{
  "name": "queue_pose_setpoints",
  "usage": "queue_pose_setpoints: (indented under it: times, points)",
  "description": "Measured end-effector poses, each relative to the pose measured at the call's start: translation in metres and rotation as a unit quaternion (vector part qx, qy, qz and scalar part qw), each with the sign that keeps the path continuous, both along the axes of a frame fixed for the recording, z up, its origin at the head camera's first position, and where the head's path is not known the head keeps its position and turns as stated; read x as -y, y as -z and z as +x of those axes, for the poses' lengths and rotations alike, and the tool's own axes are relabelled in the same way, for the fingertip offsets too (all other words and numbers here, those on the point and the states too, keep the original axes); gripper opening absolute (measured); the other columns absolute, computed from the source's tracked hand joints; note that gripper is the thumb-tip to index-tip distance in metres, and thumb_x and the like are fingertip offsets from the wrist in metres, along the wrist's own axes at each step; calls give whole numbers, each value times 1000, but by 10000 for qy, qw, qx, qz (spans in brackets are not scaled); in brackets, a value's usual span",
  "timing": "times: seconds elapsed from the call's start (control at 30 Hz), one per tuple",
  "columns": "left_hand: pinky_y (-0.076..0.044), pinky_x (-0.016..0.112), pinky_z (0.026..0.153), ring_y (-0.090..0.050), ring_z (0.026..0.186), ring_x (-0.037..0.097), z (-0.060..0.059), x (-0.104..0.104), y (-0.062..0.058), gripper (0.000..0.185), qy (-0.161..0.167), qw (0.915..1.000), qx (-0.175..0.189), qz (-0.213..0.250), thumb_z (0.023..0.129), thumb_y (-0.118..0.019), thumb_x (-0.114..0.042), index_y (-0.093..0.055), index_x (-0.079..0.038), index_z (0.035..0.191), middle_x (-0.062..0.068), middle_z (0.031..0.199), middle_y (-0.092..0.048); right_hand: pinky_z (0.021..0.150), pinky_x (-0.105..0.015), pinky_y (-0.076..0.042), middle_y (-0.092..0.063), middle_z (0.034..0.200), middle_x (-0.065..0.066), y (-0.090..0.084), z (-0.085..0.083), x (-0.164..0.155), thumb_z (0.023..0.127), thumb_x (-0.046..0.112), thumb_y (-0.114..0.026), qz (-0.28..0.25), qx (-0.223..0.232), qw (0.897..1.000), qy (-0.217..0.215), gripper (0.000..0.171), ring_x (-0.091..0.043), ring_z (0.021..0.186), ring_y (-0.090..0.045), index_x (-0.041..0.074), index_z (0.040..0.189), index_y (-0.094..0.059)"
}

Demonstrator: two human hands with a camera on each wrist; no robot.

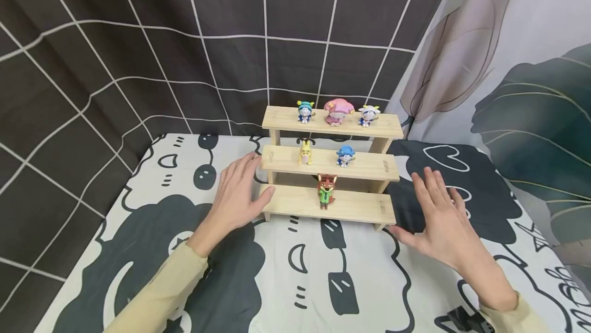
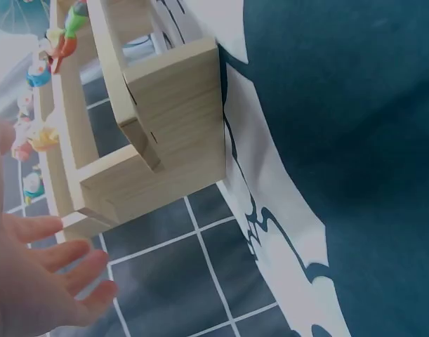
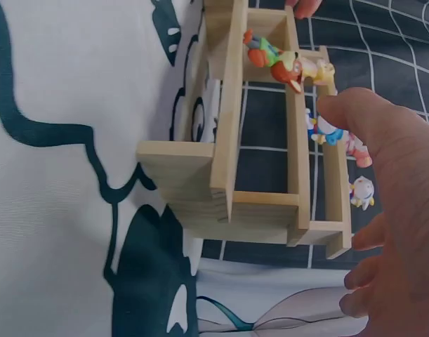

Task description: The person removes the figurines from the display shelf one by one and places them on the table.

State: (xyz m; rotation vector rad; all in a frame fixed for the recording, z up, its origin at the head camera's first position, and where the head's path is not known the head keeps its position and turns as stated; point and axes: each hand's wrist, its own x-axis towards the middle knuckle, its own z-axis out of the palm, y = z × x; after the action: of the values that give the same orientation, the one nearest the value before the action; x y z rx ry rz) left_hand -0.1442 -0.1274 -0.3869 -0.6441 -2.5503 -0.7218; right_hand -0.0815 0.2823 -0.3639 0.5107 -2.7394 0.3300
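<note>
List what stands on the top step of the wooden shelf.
Three small figures: a blue one, a pink one and a white one. The top step hides whatever lies behind it.

You are looking down at a flat surface covered by a white cloth printed with big black cartoon shapes [image 1: 323, 271], clouds, ovals and a heart outline among them. Behind it hangs a dark charcoal fabric backdrop crossed by thin white grid lines [image 1: 138, 56]; it sags a little, so the lines bend. To your right a pale curtain printed with large grey-green and beige leaves [image 1: 521, 92] closes off that side. The two hangings meet at the far right corner of the surface. Light falls soft and even, with faint shadows; its source is probably overhead, though you cannot see it.
</note>
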Motion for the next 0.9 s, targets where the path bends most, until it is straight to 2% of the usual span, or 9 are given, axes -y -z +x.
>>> queue_pose_setpoints:
  times: [0.23, 0.47, 0.53, 0.63, 0.7, 0.77, 0.83, 0.9]
  points:
    - [-31, 57, 104, -38, 135, 41, -21, -6, 4, 60, 213, 9980, 204, 561, 93, -56, -32, -49, 3, 141, 24, 148, -42, 107, -73, -18, -26, 155, -34, -6, -10, 0, 72, 54, -76, -87, -275, 9991, -301, 108, -46, 146, -18, -6, 151, -33]
    - [-30, 57, 107, -36, 138, 39, -36, -9, 12, 54, 377, 9948, 357, 875, 96, -53, -28, -51, 3, 139, 24, 148, -42, 104, -75, -20, -23, 157, -31, -13, -16, 0, 67, 41, -82, -126, -266, 9984, -487, 108, -44, 147, -16, -6, 151, -32]
    - [-29, 56, 109, -36, 138, 39, -39, -9, 15, 51, 398, 9939, 349, 965, 96, -53, -27, -52, 4, 138, 24, 148, -43, 103, -76, -21, -24, 157, -32, -14, -18, 1, 73, 50, -77, -167, -300, 9979, -555, 106, -44, 147, -17, -7, 151, -33]
    - [-28, 54, 111, -37, 137, 38, -42, -10, 17, 48, 438, 9921, 314, 1132, 97, -52, -25, -53, 5, 136, 24, 147, -44, 102, -76, -23, -26, 155, -33, -15, -21, 1, 83, 70, -58, -204, -387, 9969, -648, 105, -44, 146, -19, -7, 150, -34]
    - [-28, 53, 111, -38, 137, 38, -44, -10, 19, 46, 470, 9908, 279, 1236, 98, -51, -23, -54, 5, 134, 24, 147, -44, 101, -76, -24, -27, 155, -33, -16, -22, 2, 85, 75, -49, -214, -416, 9965, -689, 106, -45, 145, -20, -7, 150, -34]
    - [-28, 52, 112, -38, 137, 38, -45, -10, 20, 44, 514, 9891, 255, 1356, 97, -51, -21, -56, 5, 133, 23, 146, -45, 101, -76, -25, -27, 154, -34, -18, -24, 2, 84, 70, -57, -211, -409, 9965, -701, 105, -46, 145, -21, -7, 150, -33]
    - [-27, 51, 112, -38, 137, 38, -47, -10, 23, 42, 563, 9871, 238, 1480, 97, -52, -19, -56, 5, 132, 23, 145, -46, 100, -76, -25, -28, 154, -34, -21, -26, 3, 81, 58, -69, -220, -374, 9965, -713, 102, -46, 145, -21, -8, 150, -33]
    - [-27, 50, 113, -38, 137, 37, -48, -10, 25, 40, 618, 9838, 237, 1664, 96, -53, -17, -58, 5, 130, 24, 145, -46, 101, -76, -25, -29, 154, -33, -24, -29, 3, 77, 47, -75, -269, -371, 9961, -756, 101, -45, 145, -21, -8, 150, -33]
